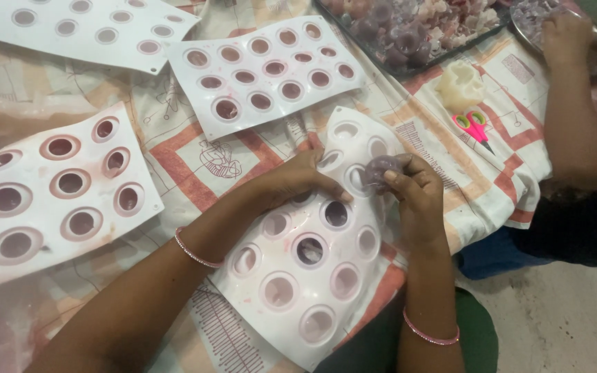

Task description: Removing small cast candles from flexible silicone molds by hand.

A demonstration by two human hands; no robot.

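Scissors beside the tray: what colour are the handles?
Pink with green inside the loops, on the scissors; head view.
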